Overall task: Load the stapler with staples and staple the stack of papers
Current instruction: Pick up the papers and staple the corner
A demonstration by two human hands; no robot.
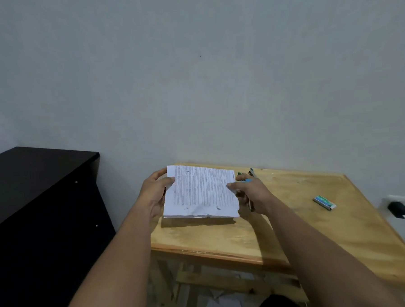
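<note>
One thick stack of papers (200,193), printed and dented on its near edge, is grasped by the left hand (155,193) and the right hand (250,193); one stapler (248,178) is partly hidden behind the right hand.

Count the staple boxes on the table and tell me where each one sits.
1. The staple box lies on the wooden table, to the right of the stack of papers, apart from both hands. Others may be hidden behind the papers.

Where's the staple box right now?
In the head view, the staple box lies alone on the right side of the wooden table, right of the right hand.
</note>
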